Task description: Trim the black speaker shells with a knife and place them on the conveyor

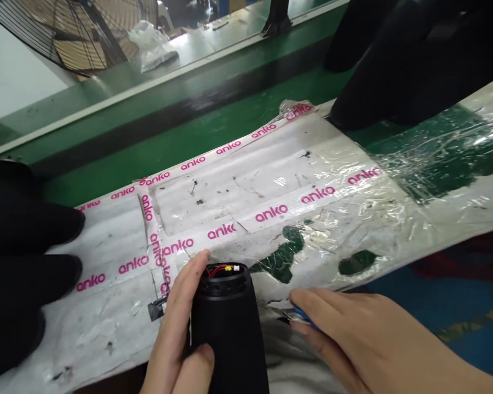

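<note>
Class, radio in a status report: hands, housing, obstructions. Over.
Left hand wrapped round black housing, red wires at its open top. Right hand on table, fingertips touching small blue item. Black parts lie left, apart.

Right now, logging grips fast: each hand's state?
Left hand: closed around the black housing.
Right hand: fingertips on a small blue item; grip cannot be told.
</note>
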The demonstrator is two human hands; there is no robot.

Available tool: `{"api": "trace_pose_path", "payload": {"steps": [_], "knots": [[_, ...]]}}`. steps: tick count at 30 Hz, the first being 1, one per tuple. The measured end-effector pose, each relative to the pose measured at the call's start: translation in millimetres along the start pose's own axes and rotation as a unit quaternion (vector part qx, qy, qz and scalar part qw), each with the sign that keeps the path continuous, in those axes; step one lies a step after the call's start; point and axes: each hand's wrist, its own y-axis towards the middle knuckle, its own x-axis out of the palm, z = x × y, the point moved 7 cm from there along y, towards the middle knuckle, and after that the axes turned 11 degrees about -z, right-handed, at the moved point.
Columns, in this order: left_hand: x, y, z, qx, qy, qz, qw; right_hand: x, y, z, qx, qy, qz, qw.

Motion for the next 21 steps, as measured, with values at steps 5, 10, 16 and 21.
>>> {"api": "trace_pose_path", "payload": {"steps": [5,10,16,21], "knots": [[-1,1,2,-0.022,-0.023,0.009,0.999,7,11,-14,-0.03,0.03,0.057,0.997],[9,13,-6,-0.062,-0.168,-0.059,0.982,3,1,-8,-0.041,0.056,0.055,0.996],[35,36,-7,0.001,-0.3,-0.223,0.928,-15,-8,-2,-0.058,-0.041,0.038,0.997],[39,34,-7,0.024,-0.187,-0.244,0.951,-15,-10,3,-0.032,-0.086,0.027,0.995]]}}
